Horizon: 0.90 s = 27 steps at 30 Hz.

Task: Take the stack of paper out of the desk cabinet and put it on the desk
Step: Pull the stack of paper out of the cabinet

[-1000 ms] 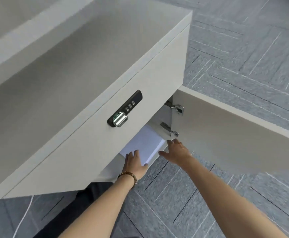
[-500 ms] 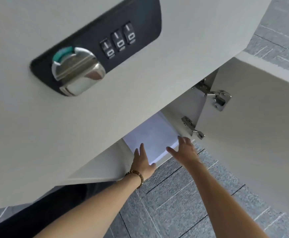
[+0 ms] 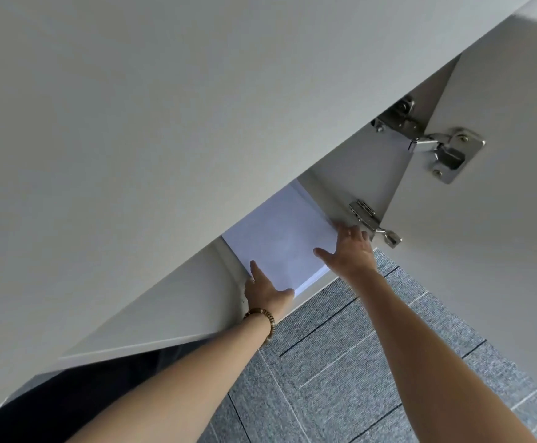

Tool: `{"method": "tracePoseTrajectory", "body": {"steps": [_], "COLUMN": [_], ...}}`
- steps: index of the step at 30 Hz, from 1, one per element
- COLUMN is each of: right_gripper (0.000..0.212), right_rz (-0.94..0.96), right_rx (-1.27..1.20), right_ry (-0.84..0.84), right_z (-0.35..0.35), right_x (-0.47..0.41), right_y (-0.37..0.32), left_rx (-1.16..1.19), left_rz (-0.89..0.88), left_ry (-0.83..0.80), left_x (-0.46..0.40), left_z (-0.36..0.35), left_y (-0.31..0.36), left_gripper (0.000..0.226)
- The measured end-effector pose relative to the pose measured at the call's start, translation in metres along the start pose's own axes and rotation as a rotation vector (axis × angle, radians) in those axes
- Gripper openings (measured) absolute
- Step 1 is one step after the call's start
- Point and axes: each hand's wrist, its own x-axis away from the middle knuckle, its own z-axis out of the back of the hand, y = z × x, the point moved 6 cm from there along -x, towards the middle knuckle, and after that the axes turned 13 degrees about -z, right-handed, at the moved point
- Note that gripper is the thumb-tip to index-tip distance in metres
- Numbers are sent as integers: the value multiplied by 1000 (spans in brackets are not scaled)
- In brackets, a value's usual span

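A white stack of paper (image 3: 280, 238) lies flat inside the open desk cabinet, on its bottom shelf (image 3: 177, 302). My left hand (image 3: 265, 287), with a bead bracelet on the wrist, grips the stack's near left corner, thumb on top. My right hand (image 3: 348, 251) holds the stack's right edge, its thumb lying across the top sheet and its fingers at the side. The far end of the stack is hidden behind the cabinet's white front panel (image 3: 165, 123). The desk top is out of view.
The cabinet door (image 3: 500, 266) stands open to the right on two metal hinges (image 3: 436, 148). Grey carpet tiles (image 3: 356, 362) cover the floor below. A dark trouser leg (image 3: 85, 394) shows at the lower left.
The camera has dropped and come closer to the cabinet, so the lock has left the view. Both hands have slid onto the stack's edges and taken hold of it.
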Motion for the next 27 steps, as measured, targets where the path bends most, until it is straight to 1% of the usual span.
{"method": "tracePoseTrajectory", "body": {"steps": [2, 5, 9, 11, 14, 18, 22, 25, 27], "right_gripper": [79, 67, 57, 49, 42, 29, 31, 32, 38], "right_rz": [-25, -45, -62, -35, 9, -34, -92, -167, -203], "right_rx": [-44, -72, -100, -193, -334, -435, -467, -508, -529], "right_ry": [-34, -85, -47, -38, -70, -142, -184, -209, -207], "right_z": [-2, -5, -4, -3, -4, -9, -13, -21, -26], "right_x": [-4, -5, -5, -5, -2, 6, 26, 52, 68], "right_y": [4, 6, 9, 9, 7, 12, 32, 61, 82], "left_rx": [12, 0, -38, -85, -123, -103, -118, -134, -143], "left_rz": [31, 67, 41, 2, -30, -1, 4, -51, -109], "left_ry": [12, 26, 21, 6, -4, -21, -85, -144, -189], "left_x": [-1, -1, 1, 3, 4, 6, 16, 39, 54], "left_z": [-2, -3, -5, -8, -9, -10, -10, -14, -20], "left_y": [0, 1, 4, 4, 3, 2, -8, -16, -20], "left_gripper": [105, 104, 101, 99, 96, 96, 100, 100, 99]}}
